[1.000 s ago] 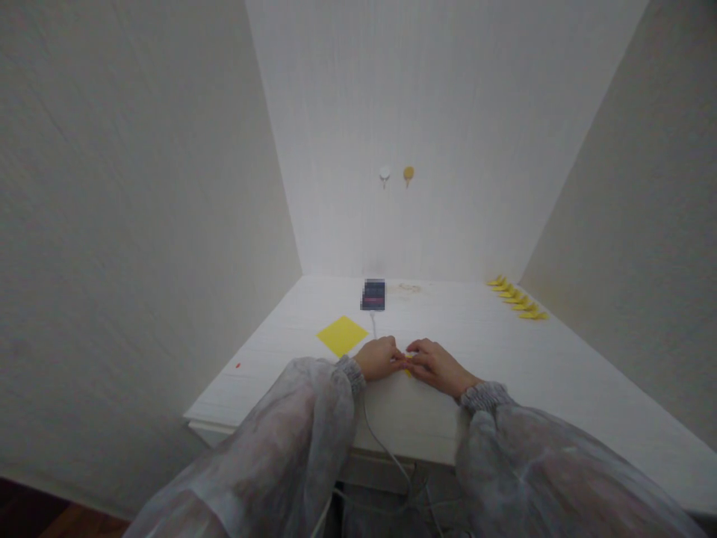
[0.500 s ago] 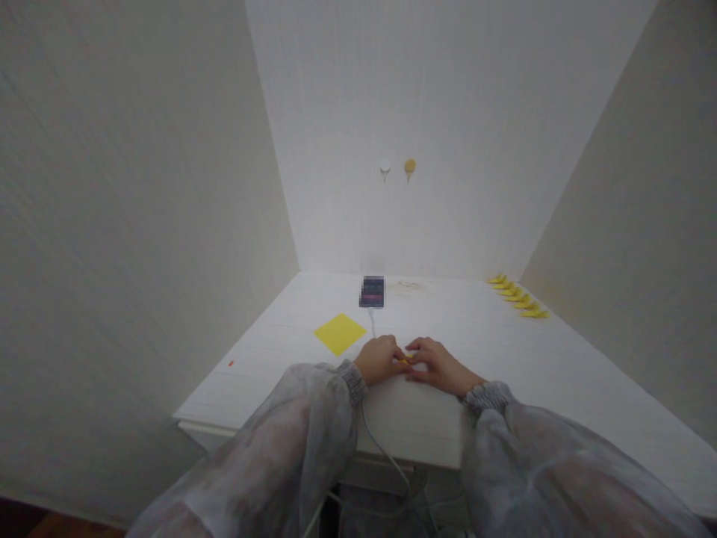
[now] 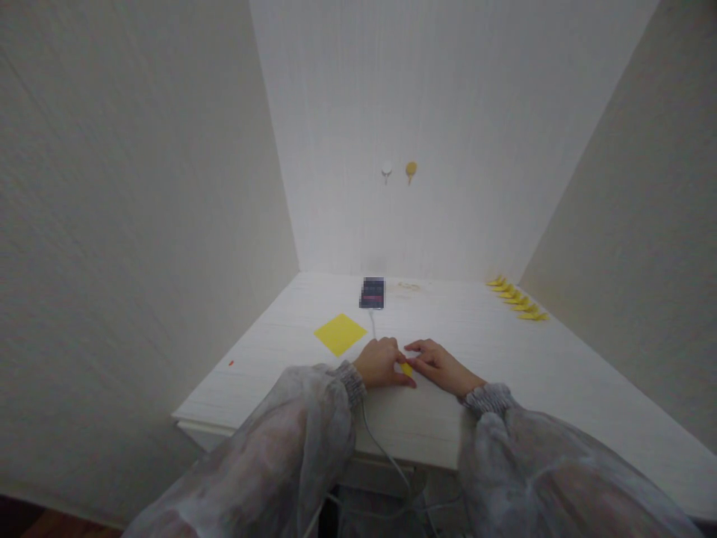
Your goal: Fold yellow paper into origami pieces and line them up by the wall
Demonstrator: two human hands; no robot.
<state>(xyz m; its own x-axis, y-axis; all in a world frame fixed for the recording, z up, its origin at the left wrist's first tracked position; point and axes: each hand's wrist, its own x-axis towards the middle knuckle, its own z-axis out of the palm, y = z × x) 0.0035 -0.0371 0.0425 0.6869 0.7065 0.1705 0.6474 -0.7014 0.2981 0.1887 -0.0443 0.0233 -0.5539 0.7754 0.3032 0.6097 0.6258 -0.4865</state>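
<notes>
A small folded piece of yellow paper (image 3: pixel 407 368) lies on the white table (image 3: pixel 538 373) between my two hands. My left hand (image 3: pixel 381 362) has its fingers curled and pinches the paper's left side. My right hand (image 3: pixel 440 365) presses its fingertips on the paper's right side. Most of the paper is hidden under the fingers. Both arms wear translucent white sleeves with grey cuffs.
A yellow paper square (image 3: pixel 340 333) lies left of my hands. A phone (image 3: pixel 373 292) with a white cable (image 3: pixel 373 323) sits behind them. Several folded yellow pieces (image 3: pixel 518 300) line the far right edge. Two wall hooks (image 3: pixel 399 171) hang above. Walls close in on three sides.
My hands have drawn slightly apart and shifted on the small yellow paper, so a bit more of it shows. The view has tilted a little.
</notes>
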